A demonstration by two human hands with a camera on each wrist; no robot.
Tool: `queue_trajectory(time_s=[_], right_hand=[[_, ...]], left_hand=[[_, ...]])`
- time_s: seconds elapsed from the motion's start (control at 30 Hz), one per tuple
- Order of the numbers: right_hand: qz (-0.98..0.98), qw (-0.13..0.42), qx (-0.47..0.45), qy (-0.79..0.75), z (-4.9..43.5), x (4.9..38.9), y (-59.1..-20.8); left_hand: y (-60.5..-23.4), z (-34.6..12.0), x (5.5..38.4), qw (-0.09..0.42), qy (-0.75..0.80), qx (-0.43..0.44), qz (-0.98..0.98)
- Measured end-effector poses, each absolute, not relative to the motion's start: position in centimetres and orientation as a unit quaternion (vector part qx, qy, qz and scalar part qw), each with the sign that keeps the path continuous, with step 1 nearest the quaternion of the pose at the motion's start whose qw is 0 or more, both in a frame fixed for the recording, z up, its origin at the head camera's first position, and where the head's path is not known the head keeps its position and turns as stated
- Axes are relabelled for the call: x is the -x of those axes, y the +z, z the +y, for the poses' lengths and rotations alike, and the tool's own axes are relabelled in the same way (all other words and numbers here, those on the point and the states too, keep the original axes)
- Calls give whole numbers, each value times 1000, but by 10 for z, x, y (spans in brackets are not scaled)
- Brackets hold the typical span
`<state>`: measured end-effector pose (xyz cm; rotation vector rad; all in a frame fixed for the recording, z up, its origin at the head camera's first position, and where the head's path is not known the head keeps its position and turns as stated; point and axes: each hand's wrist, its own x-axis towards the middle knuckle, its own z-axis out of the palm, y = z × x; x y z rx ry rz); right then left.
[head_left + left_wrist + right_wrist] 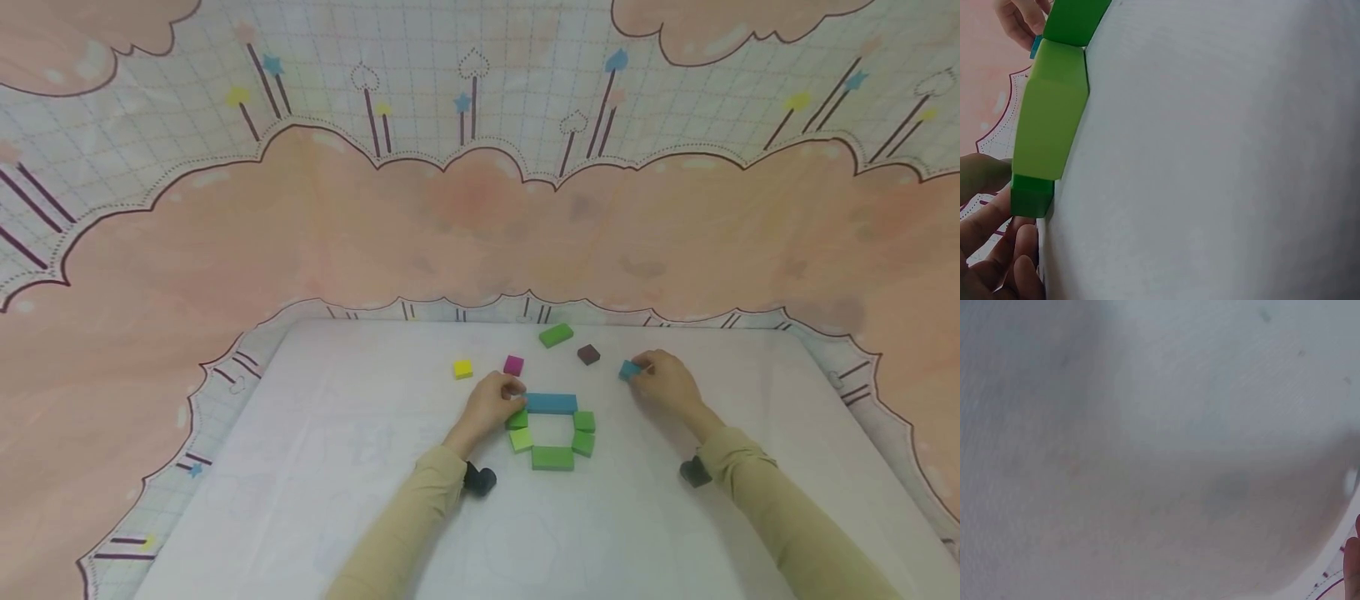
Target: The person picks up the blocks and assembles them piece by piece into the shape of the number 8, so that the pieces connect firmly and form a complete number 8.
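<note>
Presently we list: one left hand (491, 406), thumb and fingers pinching a dark green block (517, 421) at the far-left corner of a block ring (584, 444), beside a long blue block (551, 404); one right hand (666, 383), pinching a small blue block (627, 372), right of the ring. Farther back on the white table (360, 500), we count four loose pieces: yellow block (462, 369), magenta block (513, 365), brown block (588, 355), oblong green block (557, 336).

A white table (315, 433) bears a block ring (552, 405) and, beyond it, loose blocks (556, 336).
</note>
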<state>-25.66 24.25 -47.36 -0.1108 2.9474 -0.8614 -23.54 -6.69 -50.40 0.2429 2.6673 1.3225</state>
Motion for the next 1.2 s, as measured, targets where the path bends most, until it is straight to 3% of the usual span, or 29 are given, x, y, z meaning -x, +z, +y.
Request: queue_trajectory(time_s=[1.2], right_hand=[[948,57,75,-303,199,239,-462]], left_hand=[[-504,-67,237,84,446,-76,888]])
